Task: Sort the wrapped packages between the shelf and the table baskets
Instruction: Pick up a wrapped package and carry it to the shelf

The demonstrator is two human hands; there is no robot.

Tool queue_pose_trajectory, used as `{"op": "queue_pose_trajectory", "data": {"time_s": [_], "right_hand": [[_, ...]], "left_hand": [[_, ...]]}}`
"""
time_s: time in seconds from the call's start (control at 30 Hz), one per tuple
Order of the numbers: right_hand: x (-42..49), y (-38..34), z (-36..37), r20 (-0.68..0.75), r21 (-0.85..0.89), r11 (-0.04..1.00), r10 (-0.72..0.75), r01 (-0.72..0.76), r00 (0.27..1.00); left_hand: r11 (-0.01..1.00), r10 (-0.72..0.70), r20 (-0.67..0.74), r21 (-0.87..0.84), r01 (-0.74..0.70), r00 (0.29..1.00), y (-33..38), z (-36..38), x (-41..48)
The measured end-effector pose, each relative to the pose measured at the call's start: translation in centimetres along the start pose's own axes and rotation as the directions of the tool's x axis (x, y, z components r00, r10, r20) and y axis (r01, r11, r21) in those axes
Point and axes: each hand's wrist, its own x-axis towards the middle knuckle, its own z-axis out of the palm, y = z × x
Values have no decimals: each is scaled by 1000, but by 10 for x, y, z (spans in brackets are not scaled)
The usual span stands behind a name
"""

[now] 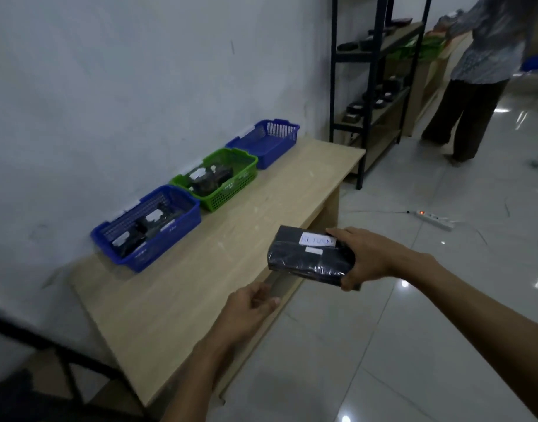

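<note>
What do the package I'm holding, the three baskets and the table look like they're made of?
The package looks wrapped in glossy black plastic film: wrinkles, glints; its labels seem white paper. The near blue basket, green basket and far blue basket look like moulded plastic, with perforated walls. The table shows pale wood grain, matte, probably laminate board.

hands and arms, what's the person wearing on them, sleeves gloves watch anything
Nothing visible. The left hand and right hand are bare, no gloves or watch; the left forearm and right forearm are uncovered to the frame edge, no sleeves showing.
</note>
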Motion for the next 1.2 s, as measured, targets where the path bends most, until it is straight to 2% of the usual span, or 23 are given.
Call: {"op": "queue_pose_trajectory", "data": {"time_s": [0.1,0.27,0.47,0.6,0.87,1.2], "right_hand": [[48,32,-24,-28,26,1000,7,-6,1000],[127,84,-52,10,28,999,18,-18,1000],[243,156,-86,38,2,999,-54,54,998],[312,199,-114,104,0,995,-98,99,990],[455,244,-170,170,-48,980,-184,194,968],[630,254,-192,214,-11,961,-266,275,940]], "left_hand": [[995,50,35,89,-53,998,18,-9,67],[987,36,57,153,-45,998,40,-11,159],[963,-102,43,254,87,994,53,-4,277],[909,-240,135,379,173,961,76,2,342],[927,-290,96,277,254,952,109,-9,461],[918,-292,-7,278,282,956,82,-54,612]]}}
